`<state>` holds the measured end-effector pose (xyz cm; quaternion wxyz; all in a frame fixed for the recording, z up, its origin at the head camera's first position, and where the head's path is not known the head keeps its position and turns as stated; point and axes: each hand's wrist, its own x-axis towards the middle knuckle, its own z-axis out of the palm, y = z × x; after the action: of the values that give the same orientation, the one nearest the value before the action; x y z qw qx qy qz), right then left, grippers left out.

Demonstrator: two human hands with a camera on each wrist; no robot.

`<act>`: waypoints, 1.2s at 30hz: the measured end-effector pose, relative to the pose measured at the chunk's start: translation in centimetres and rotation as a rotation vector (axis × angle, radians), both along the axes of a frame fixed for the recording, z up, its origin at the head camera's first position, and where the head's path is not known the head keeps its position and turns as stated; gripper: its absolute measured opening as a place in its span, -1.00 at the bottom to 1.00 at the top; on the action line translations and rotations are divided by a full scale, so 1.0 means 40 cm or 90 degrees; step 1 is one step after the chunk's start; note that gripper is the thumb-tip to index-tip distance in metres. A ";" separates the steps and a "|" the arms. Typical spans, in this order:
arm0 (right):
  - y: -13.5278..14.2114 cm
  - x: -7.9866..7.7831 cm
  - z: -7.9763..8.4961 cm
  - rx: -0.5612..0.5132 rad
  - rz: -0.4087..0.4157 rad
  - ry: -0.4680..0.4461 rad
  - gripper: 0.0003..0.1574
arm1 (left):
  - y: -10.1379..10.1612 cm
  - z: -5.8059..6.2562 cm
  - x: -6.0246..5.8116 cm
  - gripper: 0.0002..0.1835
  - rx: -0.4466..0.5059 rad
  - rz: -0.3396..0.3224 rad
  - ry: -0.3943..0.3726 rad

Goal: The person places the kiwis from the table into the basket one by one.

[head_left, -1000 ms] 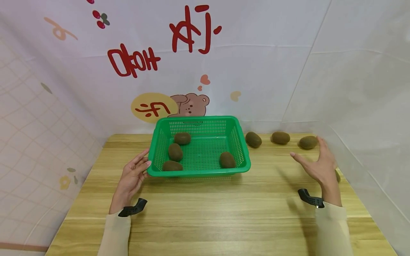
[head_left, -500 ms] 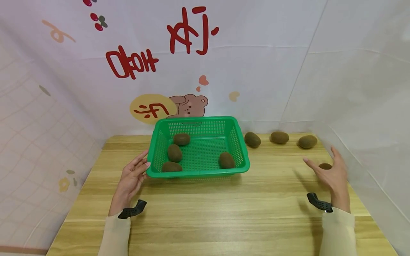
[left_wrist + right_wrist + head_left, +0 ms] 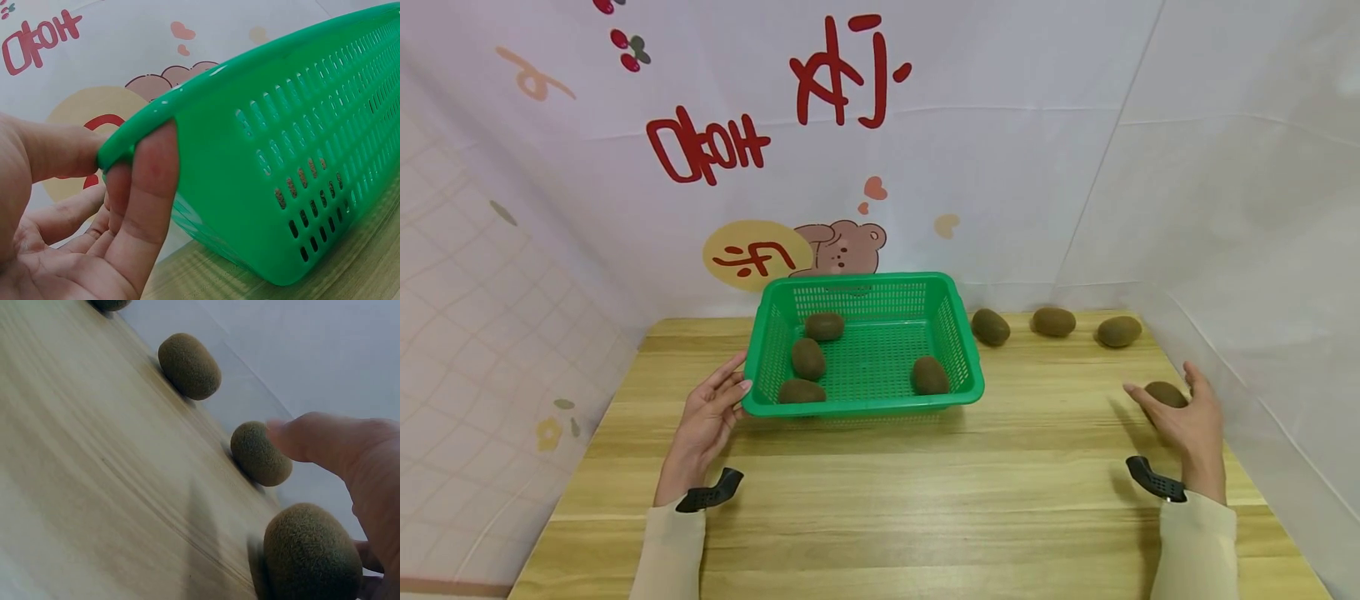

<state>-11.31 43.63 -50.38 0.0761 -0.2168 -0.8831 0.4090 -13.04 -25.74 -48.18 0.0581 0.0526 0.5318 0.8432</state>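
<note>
The right hand (image 3: 1195, 427), in the head view, spreads around a kiwifruit (image 3: 1167, 394) on the right of the worktop (image 3: 925, 517), thumb and fingers parted; closing off-centre could roll the rounded fruit toward the white side sheet (image 3: 1262, 292). The left hand (image 3: 706, 412) pinches the left rim of a green plastic basket (image 3: 865, 407) holding four kiwifruits (image 3: 808, 359); three loose kiwifruits (image 3: 1054, 322) lie along the back. The worktop is pale wood grain, before a white backdrop (image 3: 1015, 150) printed with a bear (image 3: 853, 250).

In the left wrist view, thumb and fingers grip the rim; a tug there might tip the basket.

In the right wrist view, the thumb is clear of the nearest fruit, so one-sided finger contact could push it away across the bare wood.
</note>
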 end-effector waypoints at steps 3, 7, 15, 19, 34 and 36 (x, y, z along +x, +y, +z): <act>0.002 0.003 -0.004 -0.014 -0.015 -0.014 0.43 | -0.001 0.002 0.000 -0.28 -0.004 0.002 -0.003; 0.006 0.010 -0.010 -0.006 -0.032 -0.031 0.33 | -0.002 0.002 0.000 -0.29 -0.009 0.004 -0.004; 0.015 0.023 -0.016 0.005 -0.072 -0.056 0.12 | -0.001 0.000 -0.002 -0.35 -0.021 0.003 0.005; 0.019 0.024 -0.016 0.016 -0.071 -0.056 0.10 | -0.001 -0.001 -0.001 -0.41 -0.022 0.003 0.010; 0.015 0.014 -0.012 0.000 -0.081 -0.050 0.13 | -0.003 -0.005 -0.001 -0.36 -0.008 0.000 0.007; 0.014 0.011 -0.007 0.000 -0.078 -0.049 0.13 | -0.001 -0.005 -0.003 -0.31 0.000 -0.004 0.008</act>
<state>-10.87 44.20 -50.66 0.0669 -0.2865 -0.8705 0.3947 -13.15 -25.78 -48.38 0.0578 0.0596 0.5319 0.8428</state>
